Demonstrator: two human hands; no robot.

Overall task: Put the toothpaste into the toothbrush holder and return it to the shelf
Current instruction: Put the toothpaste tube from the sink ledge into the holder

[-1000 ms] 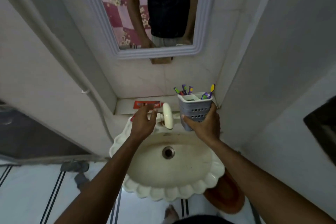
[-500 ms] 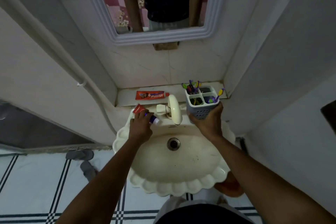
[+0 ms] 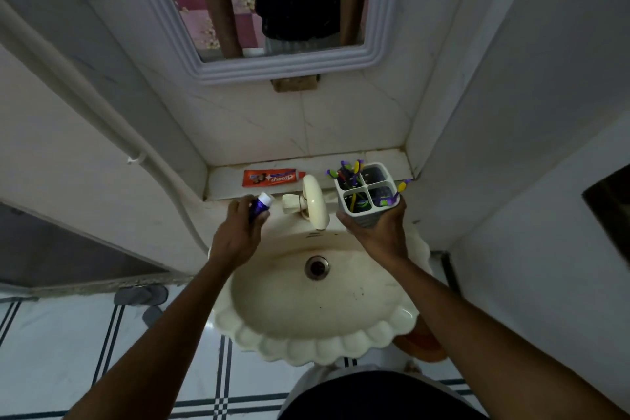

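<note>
toothpaste tube (image 3: 260,205), purple with white cap up, in left hand (image 3: 238,235), grip closed round its body, over the basin's back rim. second tube, orange (image 3: 272,178), flat on the shelf (image 3: 221,181) behind. toothbrush holder (image 3: 368,193) held from below by right hand (image 3: 378,232), grip wrapped on its base, beside the tap (image 3: 315,204). four compartments; toothbrushes (image 3: 347,172) in at least three, rear-right one too dark to tell. sink (image 3: 317,300) below.
</note>
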